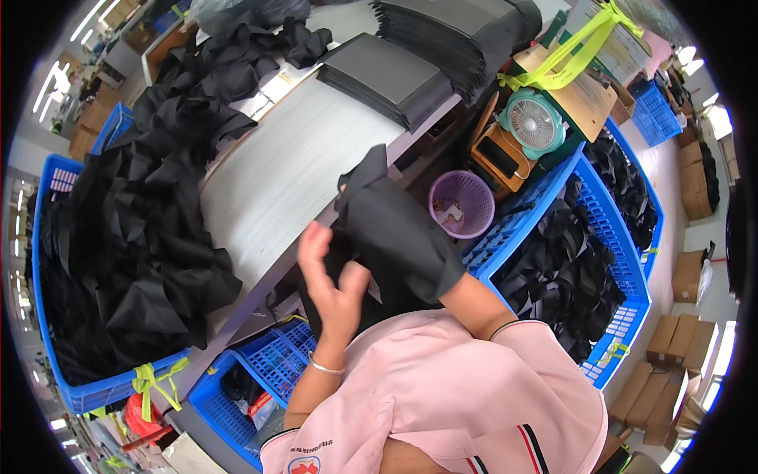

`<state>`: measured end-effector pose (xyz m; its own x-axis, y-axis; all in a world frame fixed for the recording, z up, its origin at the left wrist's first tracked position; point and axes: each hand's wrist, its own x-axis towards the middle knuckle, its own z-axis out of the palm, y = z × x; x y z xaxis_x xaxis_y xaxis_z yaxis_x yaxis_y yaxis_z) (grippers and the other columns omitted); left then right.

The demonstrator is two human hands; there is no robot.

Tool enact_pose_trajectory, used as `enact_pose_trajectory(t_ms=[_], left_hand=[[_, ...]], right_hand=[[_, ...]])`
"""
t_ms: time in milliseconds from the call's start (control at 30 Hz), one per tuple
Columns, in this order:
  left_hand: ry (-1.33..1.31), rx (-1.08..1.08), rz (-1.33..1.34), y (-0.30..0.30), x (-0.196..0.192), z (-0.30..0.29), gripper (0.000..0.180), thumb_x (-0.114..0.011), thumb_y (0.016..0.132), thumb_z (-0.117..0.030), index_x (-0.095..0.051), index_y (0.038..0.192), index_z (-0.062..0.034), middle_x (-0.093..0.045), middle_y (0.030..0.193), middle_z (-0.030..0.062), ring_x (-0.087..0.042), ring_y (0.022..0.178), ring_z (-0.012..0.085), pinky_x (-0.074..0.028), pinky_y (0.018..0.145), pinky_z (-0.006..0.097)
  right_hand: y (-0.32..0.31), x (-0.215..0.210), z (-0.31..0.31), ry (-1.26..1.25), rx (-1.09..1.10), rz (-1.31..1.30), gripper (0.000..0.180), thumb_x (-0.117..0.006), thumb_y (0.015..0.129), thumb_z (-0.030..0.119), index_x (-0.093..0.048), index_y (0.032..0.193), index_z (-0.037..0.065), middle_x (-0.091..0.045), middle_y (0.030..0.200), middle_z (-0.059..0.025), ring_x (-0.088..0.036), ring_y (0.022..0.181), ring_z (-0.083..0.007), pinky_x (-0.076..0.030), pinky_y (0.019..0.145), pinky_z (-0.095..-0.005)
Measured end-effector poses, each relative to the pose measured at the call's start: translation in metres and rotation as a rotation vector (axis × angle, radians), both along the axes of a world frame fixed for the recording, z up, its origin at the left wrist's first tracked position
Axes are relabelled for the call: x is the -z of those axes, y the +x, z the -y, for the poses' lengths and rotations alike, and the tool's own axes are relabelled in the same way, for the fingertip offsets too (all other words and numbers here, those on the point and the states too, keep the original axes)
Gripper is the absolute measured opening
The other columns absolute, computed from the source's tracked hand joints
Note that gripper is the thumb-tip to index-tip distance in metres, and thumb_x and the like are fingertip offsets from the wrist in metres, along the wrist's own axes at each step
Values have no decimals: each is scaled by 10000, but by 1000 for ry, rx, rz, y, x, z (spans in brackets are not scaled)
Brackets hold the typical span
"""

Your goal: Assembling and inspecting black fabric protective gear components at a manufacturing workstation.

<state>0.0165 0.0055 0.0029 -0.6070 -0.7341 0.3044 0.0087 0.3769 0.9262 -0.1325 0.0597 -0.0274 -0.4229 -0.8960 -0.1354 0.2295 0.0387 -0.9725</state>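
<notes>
A black fabric piece, bag-like in shape [399,233], covers my right hand and wrist. My right forearm [478,304] goes into its lower end, so the fingers in there are hidden. Just left of the fabric, my left hand [332,288] is raised with thumb and fingers apart and nothing between them; it is slightly blurred. Beyond the hands, on the grey table [272,174], lies a neat stack of flat black pieces [387,75]. A loose heap of black fabric pieces [150,213] spreads across the table's left side and a blue crate [47,178].
Taller black stacks [454,31] stand at the far table end. To the right are a purple basket [462,205], a small teal fan [534,122], a phone [497,154] and a blue crate of black pieces [628,316]. Another blue basket [272,359] sits below the table edge.
</notes>
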Motion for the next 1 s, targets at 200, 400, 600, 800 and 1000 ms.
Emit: enact_pose_trajectory(t_ms=[200, 400, 600, 800, 1000], left_hand=[[-299, 219, 91, 6, 18, -37, 276, -792, 790, -65, -703, 1050, -44, -573, 1311, 150, -544, 1213, 286, -441, 1013, 371], [638, 86, -34, 9, 31, -14, 127, -558, 965, -6, -644, 1058, 14, -638, 969, 19, -591, 873, 80, -471, 785, 218], [464, -117, -311, -27, 88, 130, 160, -496, 1028, -113, -610, 991, -6, -624, 898, 25, -599, 805, 121, -502, 737, 278], [372, -192, -219, -16, 18, 181, 185, -548, 1031, -148, -648, 944, -20, -578, 783, -29, -528, 719, 55, -429, 650, 224], [192, -169, -115, -9, -14, 102, 154, -648, 970, -105, -647, 863, 5, -597, 805, -41, -491, 765, 39, -420, 707, 206]], right_hand=[[8, -6, 2, -24, 91, -125, 286, -540, 974, 163, -592, 1201, -3, -583, 1315, -169, -543, 1247, -305, -410, 1079, -366], [28, -5, 8, -51, 209, -237, 297, -514, 1006, 209, -601, 1203, 4, -616, 1278, -142, -551, 1235, -280, -412, 1078, -347], [98, -10, 25, -280, 26, 454, 475, -429, 1082, 311, -485, 1396, -42, -551, 1378, -108, -480, 1293, -175, -344, 1131, -306], [89, -3, -55, -289, -370, 271, 664, -566, 1032, 242, -251, 1567, 6, -415, 1511, -53, -386, 1363, -128, -316, 1135, -313], [33, 30, -80, -94, 218, 350, 789, -670, 968, 271, -212, 1582, 84, -314, 1583, -129, -473, 1369, -291, -425, 1088, -414]])
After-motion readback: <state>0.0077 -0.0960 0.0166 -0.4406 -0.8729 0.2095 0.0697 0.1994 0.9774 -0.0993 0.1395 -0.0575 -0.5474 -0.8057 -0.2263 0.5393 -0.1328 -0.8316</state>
